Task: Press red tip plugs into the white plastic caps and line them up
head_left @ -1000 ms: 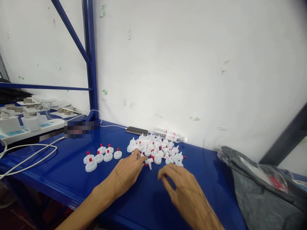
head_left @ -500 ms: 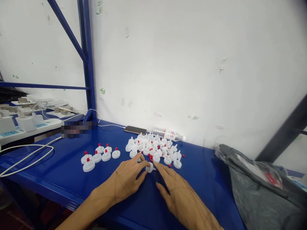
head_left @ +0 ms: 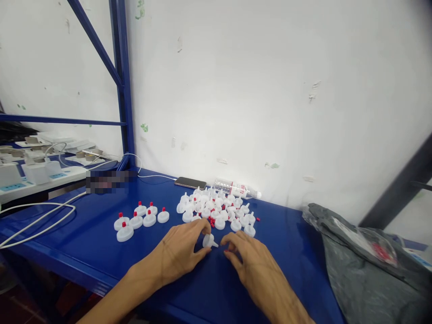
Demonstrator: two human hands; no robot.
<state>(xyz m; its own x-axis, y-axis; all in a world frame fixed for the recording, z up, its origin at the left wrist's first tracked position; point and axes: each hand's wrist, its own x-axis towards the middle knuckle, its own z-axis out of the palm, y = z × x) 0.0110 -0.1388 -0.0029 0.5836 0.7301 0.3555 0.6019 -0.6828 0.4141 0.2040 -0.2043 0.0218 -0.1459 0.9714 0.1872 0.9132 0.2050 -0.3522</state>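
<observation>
My left hand point(head_left: 180, 252) pinches a white plastic cap point(head_left: 209, 240) just above the blue table point(head_left: 87, 243), its nozzle pointing right. My right hand point(head_left: 251, 261) sits right beside it, thumb and forefinger pinched on something too small to make out, likely a red plug. Behind both hands lies a heap of white caps point(head_left: 216, 209) mixed with small red plugs point(head_left: 212, 222). To the left stands a group of several white caps with red plugs fitted point(head_left: 138, 219).
A phone point(head_left: 190, 182) and a clear water bottle point(head_left: 236, 189) lie by the wall. A grey plastic bag point(head_left: 367, 265) fills the right side. White cables point(head_left: 37, 220) loop at the left, with power strips point(head_left: 30, 173) on the neighbouring shelf. A blue rack post point(head_left: 121, 81) stands behind.
My left hand picked a white cap from the heap's near edge and drew it toward me. My right hand curled its fingers and closed in beside the cap.
</observation>
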